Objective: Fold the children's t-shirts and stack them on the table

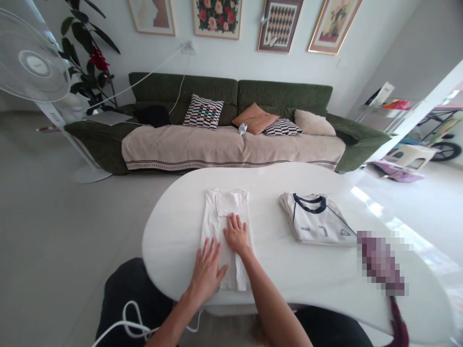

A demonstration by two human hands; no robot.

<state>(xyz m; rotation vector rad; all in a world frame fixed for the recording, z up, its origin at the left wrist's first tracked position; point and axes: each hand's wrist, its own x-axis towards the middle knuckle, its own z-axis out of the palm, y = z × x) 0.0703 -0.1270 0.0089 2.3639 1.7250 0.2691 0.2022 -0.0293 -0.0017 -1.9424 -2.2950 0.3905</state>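
Observation:
A white garment [227,205] lies on the white table [267,270], folded into a long narrow strip that runs away from me. At its far end a small flap is turned over. My left hand [208,267] rests flat on the near left part of the cloth, fingers spread. Farther up, near the flap, my right hand [238,234] lies palm down on the cloth with its fingers stretched out. To the right sits a folded white shirt [320,221] with a dark navy collar and a number on its front; neither hand touches it.
A pixelated dark red item [381,262] lies on the table's right side. Behind the table stands a green sofa [202,86] with cushions and a beige cover. A white fan [38,65] stands at the left. A white cable [133,325] loops near my lap.

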